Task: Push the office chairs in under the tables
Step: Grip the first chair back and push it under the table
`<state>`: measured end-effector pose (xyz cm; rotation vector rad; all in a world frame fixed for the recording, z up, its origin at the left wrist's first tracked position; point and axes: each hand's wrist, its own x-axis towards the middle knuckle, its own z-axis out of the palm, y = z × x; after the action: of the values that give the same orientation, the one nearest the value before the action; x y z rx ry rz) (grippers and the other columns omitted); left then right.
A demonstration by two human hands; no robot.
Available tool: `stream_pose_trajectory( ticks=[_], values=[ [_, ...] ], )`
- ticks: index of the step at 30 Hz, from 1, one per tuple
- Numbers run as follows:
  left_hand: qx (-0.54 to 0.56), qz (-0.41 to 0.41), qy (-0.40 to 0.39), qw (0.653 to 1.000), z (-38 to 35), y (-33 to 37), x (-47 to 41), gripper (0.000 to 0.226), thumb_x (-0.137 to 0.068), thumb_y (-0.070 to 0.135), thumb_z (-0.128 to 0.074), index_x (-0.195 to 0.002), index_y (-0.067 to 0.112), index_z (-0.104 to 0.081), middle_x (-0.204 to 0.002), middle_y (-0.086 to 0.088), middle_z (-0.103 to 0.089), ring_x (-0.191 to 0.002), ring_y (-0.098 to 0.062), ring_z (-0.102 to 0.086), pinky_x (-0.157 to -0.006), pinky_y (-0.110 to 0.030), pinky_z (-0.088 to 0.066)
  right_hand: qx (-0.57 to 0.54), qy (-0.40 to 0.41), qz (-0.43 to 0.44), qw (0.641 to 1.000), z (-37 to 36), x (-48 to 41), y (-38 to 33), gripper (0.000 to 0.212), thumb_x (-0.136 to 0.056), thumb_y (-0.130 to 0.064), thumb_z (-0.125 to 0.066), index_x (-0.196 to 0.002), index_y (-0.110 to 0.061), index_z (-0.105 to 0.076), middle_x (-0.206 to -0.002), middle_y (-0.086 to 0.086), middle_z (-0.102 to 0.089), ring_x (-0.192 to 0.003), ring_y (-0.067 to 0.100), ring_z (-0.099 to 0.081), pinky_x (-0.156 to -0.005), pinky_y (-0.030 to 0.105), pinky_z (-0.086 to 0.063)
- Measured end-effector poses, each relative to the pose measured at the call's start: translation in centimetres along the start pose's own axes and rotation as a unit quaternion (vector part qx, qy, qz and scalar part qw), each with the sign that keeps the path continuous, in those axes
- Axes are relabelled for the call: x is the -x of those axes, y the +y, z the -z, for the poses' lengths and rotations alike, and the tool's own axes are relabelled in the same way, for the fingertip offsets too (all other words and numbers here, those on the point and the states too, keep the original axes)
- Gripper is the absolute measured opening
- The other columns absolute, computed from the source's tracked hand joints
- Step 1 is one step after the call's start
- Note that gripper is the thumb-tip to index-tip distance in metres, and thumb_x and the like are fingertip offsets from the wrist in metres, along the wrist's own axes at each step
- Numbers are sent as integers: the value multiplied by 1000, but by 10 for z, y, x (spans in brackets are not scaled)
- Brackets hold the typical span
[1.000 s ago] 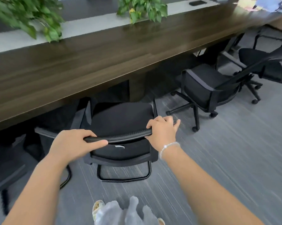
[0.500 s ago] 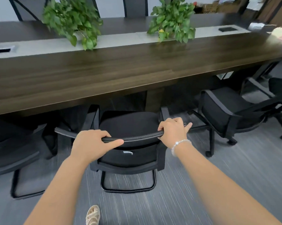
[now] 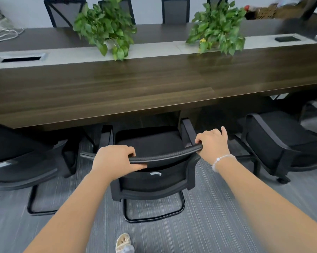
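A black office chair [image 3: 150,143] on a sled base stands in front of me, facing the long dark wooden table [image 3: 135,88]. The front of its seat and its armrests reach just under the table's near edge. My left hand [image 3: 114,159] grips the left end of the chair's top rail. My right hand [image 3: 212,143] grips the rail's right end, with a bead bracelet on the wrist. Another black sled-base chair [image 3: 17,161] stands to the left, partly under the table. A black chair on castors [image 3: 281,143] stands to the right, turned at an angle.
Two leafy potted plants [image 3: 106,28] [image 3: 218,26] sit on the table's grey centre strip, beside cable openings. More chairs [image 3: 175,10] line the far side. The floor is grey carpet [image 3: 227,216]. My sandalled foot [image 3: 123,241] shows at the bottom edge.
The chair has gone forward toward the table, its front now at the table's edge. Both hands kept their grip on the top rail. The view has tilted up, showing more of the table.
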<state>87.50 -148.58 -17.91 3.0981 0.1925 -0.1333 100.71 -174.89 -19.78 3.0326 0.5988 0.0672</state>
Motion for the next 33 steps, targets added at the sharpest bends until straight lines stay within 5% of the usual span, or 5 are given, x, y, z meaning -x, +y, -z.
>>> stream_pose_trajectory(
  ticks=[7,11,16,23,33],
  values=[
    [-6,29,31,999,7,-16,-34,59,-60,90,-40,-79,36,-57,-66,14,-57,-68,-5,-55,-59,-25,-44,15,42,22,999,0,-42,-4,12,-82,-30,-66,-94,-29,-68,-76,-10,-51,-91,21,-51,-98,32,-29],
    [-4,35,40,999,-3,-24,-47,66,-52,94,-32,-74,36,-54,-67,15,-57,-66,-1,-53,-55,-22,-39,27,46,48,997,-7,-60,-10,15,-81,-37,-68,-92,-27,-68,-79,-5,-63,-78,21,-40,-79,31,-26],
    [9,59,55,997,2,-35,-84,64,-51,93,-35,-73,35,-54,-66,15,-58,-63,-1,-52,-57,-23,-42,11,47,70,996,-7,-106,-8,14,-82,-36,-66,-93,-27,-67,-84,-5,-65,-88,23,-49,-86,33,-29],
    [15,60,63,996,5,-42,-140,70,-48,95,-28,-72,35,-54,-66,19,-56,-63,-1,-51,-52,-22,-33,-3,57,82,995,-10,-169,-4,10,-80,-22,-63,-87,-24,-70,-77,-3,-65,-77,22,-41,-84,32,-30],
    [17,64,26,997,9,-84,-204,62,-59,88,-44,-90,37,-59,-91,17,-64,-83,-12,-59,-77,-27,-42,8,26,89,996,-12,-231,-22,17,-83,-34,-64,-97,-25,-70,-90,-4,-65,-94,25,-50,-90,36,-28]
  ],
)
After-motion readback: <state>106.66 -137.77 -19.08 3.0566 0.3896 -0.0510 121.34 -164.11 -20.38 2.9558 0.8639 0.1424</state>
